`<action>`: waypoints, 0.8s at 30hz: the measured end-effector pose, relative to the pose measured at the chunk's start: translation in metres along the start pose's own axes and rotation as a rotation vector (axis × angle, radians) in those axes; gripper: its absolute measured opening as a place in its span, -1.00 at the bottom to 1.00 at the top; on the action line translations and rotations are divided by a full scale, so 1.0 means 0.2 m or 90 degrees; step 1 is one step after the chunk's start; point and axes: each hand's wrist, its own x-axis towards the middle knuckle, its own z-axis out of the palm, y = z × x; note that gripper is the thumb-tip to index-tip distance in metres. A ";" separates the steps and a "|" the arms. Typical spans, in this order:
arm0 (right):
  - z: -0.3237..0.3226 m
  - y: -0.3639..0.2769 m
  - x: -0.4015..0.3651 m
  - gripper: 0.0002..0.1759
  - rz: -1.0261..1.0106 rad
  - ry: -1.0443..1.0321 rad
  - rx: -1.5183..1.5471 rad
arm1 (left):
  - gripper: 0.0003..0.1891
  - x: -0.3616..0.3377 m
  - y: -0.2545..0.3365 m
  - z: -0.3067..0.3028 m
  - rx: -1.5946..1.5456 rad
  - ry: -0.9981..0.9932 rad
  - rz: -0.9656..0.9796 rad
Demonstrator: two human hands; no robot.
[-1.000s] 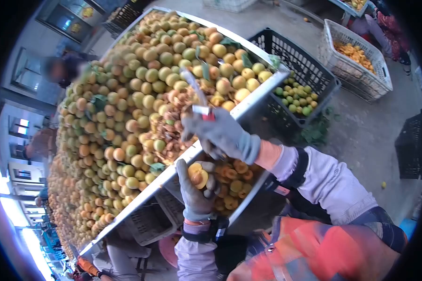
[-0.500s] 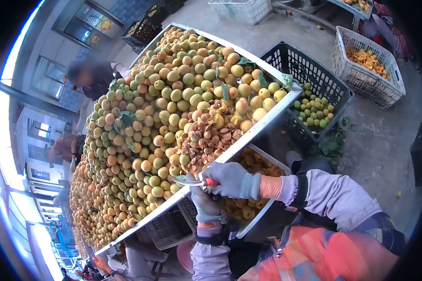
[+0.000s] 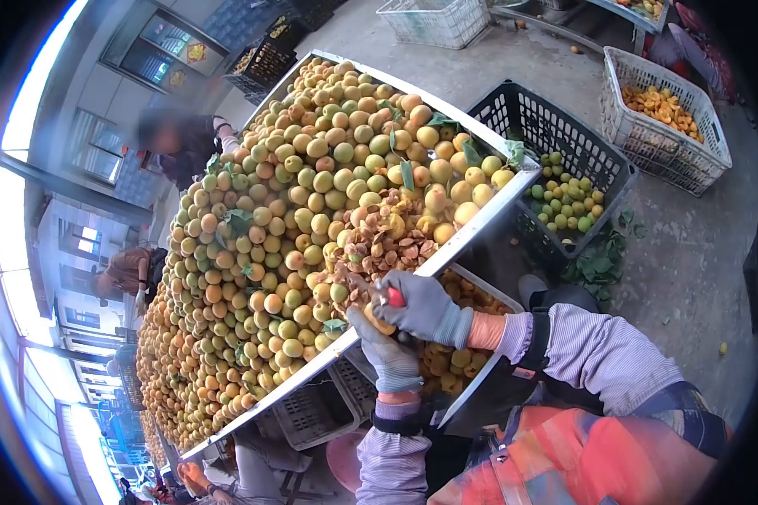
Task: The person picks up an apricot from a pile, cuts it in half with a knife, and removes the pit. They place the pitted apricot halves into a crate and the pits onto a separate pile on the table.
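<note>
One knife point(image 3: 396, 297), right hand point(image 3: 429, 310); one fruit point(image 3: 381, 321), left hand point(image 3: 387, 352)

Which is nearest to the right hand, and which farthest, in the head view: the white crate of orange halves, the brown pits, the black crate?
From the right hand:
1. Brown pits, on the table just beyond it.
2. Black crate, right of the table.
3. White crate, farther right.

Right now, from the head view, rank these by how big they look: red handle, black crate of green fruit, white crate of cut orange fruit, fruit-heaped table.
Largest to smallest:
1. Table
2. Black crate
3. White crate
4. Red handle, partly hidden by the fingers
</note>
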 end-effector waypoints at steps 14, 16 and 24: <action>-0.09 0.00 0.16 -0.62 -0.022 0.172 -0.032 | -0.42 -0.11 0.00 -0.17 0.201 -0.213 0.151; -0.08 0.05 0.20 -0.62 -0.044 0.204 -0.007 | -0.49 -0.11 0.03 -0.21 0.258 -0.224 0.078; -0.09 0.03 0.20 -0.78 0.022 0.136 0.255 | -0.54 -0.10 -0.01 -0.32 0.707 -0.209 0.275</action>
